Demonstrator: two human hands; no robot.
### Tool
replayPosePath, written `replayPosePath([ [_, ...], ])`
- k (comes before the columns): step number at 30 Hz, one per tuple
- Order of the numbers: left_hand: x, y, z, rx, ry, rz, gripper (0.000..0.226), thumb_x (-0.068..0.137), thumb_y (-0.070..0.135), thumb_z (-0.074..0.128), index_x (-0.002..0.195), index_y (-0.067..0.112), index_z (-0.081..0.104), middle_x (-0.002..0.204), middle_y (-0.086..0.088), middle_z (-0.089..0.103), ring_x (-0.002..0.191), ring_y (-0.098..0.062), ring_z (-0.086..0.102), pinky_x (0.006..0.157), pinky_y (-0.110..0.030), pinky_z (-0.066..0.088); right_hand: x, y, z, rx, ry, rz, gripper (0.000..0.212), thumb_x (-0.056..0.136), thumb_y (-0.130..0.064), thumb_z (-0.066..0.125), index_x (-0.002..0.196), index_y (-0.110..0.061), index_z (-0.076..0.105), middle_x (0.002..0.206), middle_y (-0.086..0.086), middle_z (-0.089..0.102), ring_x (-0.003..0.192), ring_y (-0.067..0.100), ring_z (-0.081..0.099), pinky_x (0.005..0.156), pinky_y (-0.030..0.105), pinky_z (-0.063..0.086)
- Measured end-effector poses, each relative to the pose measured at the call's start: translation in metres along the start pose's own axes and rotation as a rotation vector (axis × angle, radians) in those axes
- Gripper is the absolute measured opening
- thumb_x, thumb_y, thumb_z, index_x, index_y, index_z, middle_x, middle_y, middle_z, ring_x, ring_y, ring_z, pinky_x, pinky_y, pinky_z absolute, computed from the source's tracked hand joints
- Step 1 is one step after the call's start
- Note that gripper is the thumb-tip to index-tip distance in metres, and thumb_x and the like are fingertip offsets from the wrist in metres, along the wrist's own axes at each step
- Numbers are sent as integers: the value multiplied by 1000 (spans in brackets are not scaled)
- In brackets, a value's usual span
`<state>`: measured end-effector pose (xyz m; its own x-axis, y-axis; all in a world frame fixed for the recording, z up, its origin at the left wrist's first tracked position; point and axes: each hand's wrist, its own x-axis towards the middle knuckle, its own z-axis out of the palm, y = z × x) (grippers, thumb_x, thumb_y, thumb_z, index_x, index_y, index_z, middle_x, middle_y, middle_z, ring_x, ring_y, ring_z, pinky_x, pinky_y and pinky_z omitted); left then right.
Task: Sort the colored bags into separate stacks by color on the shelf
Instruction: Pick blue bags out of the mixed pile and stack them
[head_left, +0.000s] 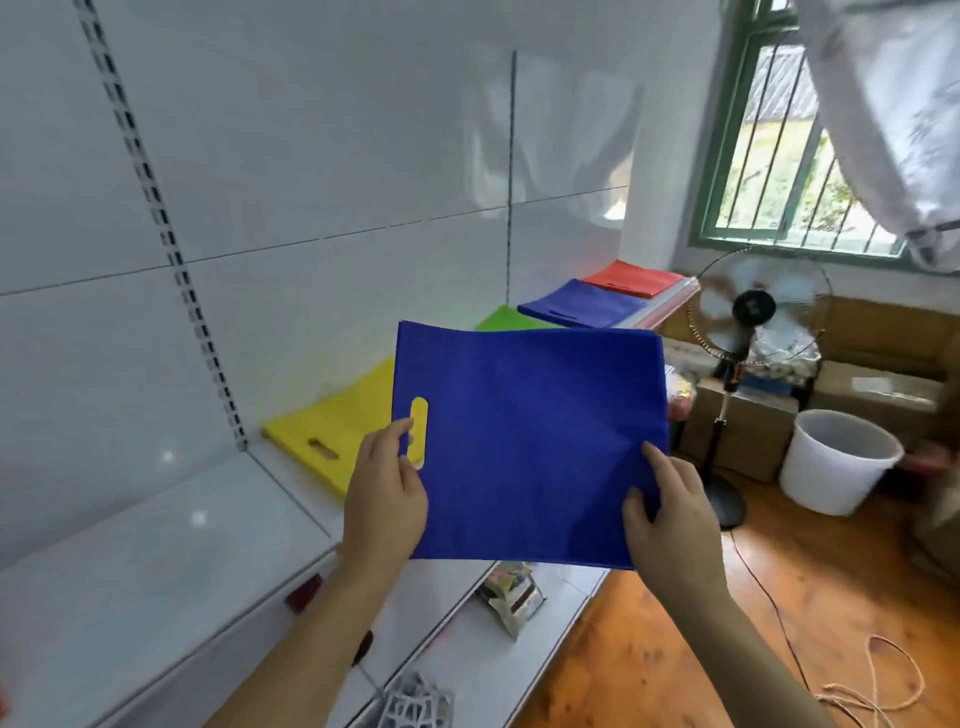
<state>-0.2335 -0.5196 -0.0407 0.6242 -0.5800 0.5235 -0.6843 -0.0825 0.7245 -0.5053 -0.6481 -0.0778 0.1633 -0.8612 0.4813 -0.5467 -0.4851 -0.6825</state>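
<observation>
- left hand (385, 491) pinches flat blue nonwoven bag (530, 441) at its cutout handle, right hand (670, 512) pinches the 4 o'clock corner, probably to keep it flat
- bag held above white shelf (156, 561); blue stack (582, 306) at 1 o'clock looks like the target

A standing fan (754, 306) is seen on the wooden floor (675, 639) by the wall, and its blades look blurred. A white bucket (836, 460) is placed just beside the fan. Brown boxes (878, 384) are stacked behind them. A green window (769, 156) with bars is set in the wall above. A thin rope (878, 686) is curled on the floor. A shiny packet (511, 597) is kept on a lower ledge.
</observation>
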Motion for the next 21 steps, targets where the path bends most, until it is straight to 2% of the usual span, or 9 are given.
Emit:
replayPosePath([
  [2, 10, 17, 44, 13, -25, 18, 47, 103, -3, 48, 146, 15, 53, 132, 5, 55, 117, -6, 55, 82, -2, 39, 27, 29, -21, -23, 18, 3, 53, 102, -15, 59, 154, -18, 48, 139, -8, 52, 111, 10, 54, 91, 33, 49],
  [6, 29, 45, 118, 18, -97, 8, 53, 104, 3, 49, 156, 17, 44, 137, 4, 52, 114, -8, 52, 88, -23, 41, 74, 77, -50, -56, 36, 29, 52, 104, -14, 56, 155, -18, 47, 135, -6, 53, 106, 11, 54, 86, 30, 47],
  [8, 43, 54, 149, 16, -126, 25, 51, 105, 3, 49, 153, 18, 47, 135, 4, 53, 115, -10, 53, 88, -23, 41, 96, 96, -57, -68, 40, 36, 52, 104, -14, 56, 155, -19, 48, 132, -6, 53, 103, 13, 56, 84, 31, 49],
  [14, 96, 63, 246, 19, -148, 57, 46, 108, 23, 51, 154, 20, 46, 132, 8, 50, 104, 4, 42, 85, -23, 41, 173, 155, -52, -109, 55, 59, 57, 103, -13, 57, 158, -23, 45, 118, -4, 53, 97, 17, 57, 82, 44, 56],
  [18, 145, 60, 314, -21, -163, 65, 46, 107, 17, 53, 152, 18, 49, 122, 15, 46, 99, 5, 44, 83, -20, 40, 238, 190, -39, -145, 65, 53, 60, 103, -14, 56, 160, -27, 41, 111, -4, 51, 94, 18, 57, 81, 46, 57],
  [21, 181, 63, 358, -34, -172, 50, 46, 107, 13, 51, 153, 16, 49, 124, 8, 52, 96, 0, 48, 78, -20, 41, 288, 209, -32, -185, 61, 69, 60, 104, -15, 55, 160, -28, 40, 114, -3, 50, 97, 18, 56, 82, 49, 57],
])
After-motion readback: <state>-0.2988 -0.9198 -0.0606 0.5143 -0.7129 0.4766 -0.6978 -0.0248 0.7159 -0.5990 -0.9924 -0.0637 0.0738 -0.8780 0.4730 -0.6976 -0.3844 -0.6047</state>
